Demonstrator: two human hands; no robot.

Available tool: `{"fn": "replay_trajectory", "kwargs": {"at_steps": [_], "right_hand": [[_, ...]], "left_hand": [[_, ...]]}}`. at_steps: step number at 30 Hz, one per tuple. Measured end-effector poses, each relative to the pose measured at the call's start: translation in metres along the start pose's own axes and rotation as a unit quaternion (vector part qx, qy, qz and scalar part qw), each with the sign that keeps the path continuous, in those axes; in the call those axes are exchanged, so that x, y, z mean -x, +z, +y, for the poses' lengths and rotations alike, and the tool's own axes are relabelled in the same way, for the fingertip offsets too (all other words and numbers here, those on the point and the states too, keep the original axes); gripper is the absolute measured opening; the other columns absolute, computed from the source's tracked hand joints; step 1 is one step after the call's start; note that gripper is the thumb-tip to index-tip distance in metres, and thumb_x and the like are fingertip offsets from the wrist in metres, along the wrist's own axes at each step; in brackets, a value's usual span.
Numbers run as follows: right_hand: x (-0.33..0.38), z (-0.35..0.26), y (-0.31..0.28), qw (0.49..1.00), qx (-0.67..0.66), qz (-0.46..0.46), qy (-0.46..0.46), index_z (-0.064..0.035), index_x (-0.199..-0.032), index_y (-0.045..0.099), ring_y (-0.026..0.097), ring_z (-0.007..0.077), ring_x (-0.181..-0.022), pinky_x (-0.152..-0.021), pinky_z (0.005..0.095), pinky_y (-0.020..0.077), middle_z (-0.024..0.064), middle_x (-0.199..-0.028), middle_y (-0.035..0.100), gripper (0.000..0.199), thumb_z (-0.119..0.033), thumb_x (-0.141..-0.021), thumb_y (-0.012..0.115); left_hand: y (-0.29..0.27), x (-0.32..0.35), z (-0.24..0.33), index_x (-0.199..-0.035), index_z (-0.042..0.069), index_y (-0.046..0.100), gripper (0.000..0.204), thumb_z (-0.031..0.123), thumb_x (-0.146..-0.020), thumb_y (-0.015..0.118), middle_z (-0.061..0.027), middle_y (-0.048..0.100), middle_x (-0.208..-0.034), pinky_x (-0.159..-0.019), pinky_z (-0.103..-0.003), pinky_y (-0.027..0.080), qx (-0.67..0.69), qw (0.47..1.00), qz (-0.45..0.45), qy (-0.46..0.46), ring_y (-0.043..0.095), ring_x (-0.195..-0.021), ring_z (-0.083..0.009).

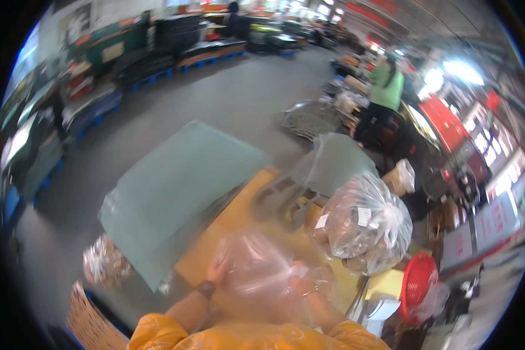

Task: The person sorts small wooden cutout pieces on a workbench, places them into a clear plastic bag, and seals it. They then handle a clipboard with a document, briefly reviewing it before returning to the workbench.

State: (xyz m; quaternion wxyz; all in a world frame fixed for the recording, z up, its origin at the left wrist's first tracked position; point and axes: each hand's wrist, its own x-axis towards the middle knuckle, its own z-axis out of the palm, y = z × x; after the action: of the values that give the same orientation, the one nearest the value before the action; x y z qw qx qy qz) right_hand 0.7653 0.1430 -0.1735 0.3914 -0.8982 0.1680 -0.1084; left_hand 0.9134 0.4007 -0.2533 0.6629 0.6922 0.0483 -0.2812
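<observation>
A clear, pinkish-looking plastic bag (254,259) is spread between my two hands, low over a yellow tabletop (213,242). My left hand (217,270) grips the bag's left side, a dark band around that wrist. At the other side my right hand (301,281) has its fingers closed on gathered film. Motion blurs both hands, and I cannot make out anything inside the bag. Just beyond lie grey cut-out pieces (281,201) with curved openings. To their right stands a large, filled clear bag (361,221), knotted and bearing white labels.
Large grey-green sheets (181,181) cover the table's left part. A red plastic basket (419,289) and yellow paper (385,284) sit at the right. Another filled bag (106,260) is at the lower left. A person in a green top (386,84) stands beyond, near machinery.
</observation>
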Motion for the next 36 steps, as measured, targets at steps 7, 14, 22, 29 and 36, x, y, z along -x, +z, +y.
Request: {"fn": "replay_trajectory", "kwargs": {"at_steps": [7,14,22,29,36], "right_hand": [[0.024,-0.081,-0.042,0.990,-0.035,-0.046,-0.126,-0.0075,-0.088,0.050,0.045,0.0166,-0.073,-0.067,0.0286,0.0396,0.0024,-0.079,0.046,0.018,-0.016,-0.074,0.057],[0.004,-0.257,-0.010,0.905,-0.147,-0.208,-0.342,-0.0062,-0.080,0.046,0.044,0.0083,-0.063,-0.055,0.0198,0.0370,-0.0015,-0.075,0.042,0.036,-0.032,-0.070,0.069],[0.039,-0.449,0.259,0.785,-0.280,-0.430,-0.348,-0.0056,-0.083,0.056,0.048,0.0067,-0.066,-0.060,0.0198,0.0390,-0.0008,-0.081,0.054,0.042,-0.038,-0.067,0.077],[0.043,-0.533,0.607,0.763,-0.208,-0.554,-0.260,-0.0100,-0.080,0.056,0.054,0.0280,-0.070,-0.067,0.0351,0.0412,0.0080,-0.077,0.056,0.035,-0.030,-0.059,0.076],[0.004,-0.492,0.850,0.783,-0.083,-0.524,-0.325,-0.0114,-0.079,0.056,0.052,0.0301,-0.081,-0.077,0.0370,0.0371,0.0083,-0.077,0.057,0.027,-0.028,-0.064,0.071]], "left_hand": [[-0.008,0.089,0.015,-0.115,0.003,0.060,0.044,0.034,-0.084,0.065,-0.0059,0.063,-0.107,-0.083,-0.028,0.048,0.058,0.989,-0.063,0.122,0.059,-0.094,-0.0131],[-0.102,0.221,0.035,-0.135,0.005,0.042,0.056,0.024,-0.086,0.063,-0.0076,0.050,-0.130,-0.098,-0.030,0.039,0.353,0.929,0.036,0.106,0.047,-0.118,-0.0158],[-0.331,0.283,-0.062,-0.135,0.008,0.036,0.050,0.026,-0.092,0.052,-0.0080,0.052,-0.124,-0.093,-0.035,0.045,0.460,0.810,0.279,0.232,0.054,-0.110,-0.0197],[-0.621,0.237,-0.179,-0.133,0.006,0.040,0.046,0.031,-0.095,0.040,-0.0078,0.049,-0.129,-0.101,-0.034,0.036,0.413,0.791,0.421,0.162,0.046,-0.119,-0.0199],[-0.798,0.110,-0.324,-0.134,0.004,0.039,0.048,0.032,-0.095,0.040,-0.0078,0.048,-0.130,-0.102,-0.033,0.034,0.412,0.793,0.443,0.080,0.045,-0.120,-0.0203]]}}
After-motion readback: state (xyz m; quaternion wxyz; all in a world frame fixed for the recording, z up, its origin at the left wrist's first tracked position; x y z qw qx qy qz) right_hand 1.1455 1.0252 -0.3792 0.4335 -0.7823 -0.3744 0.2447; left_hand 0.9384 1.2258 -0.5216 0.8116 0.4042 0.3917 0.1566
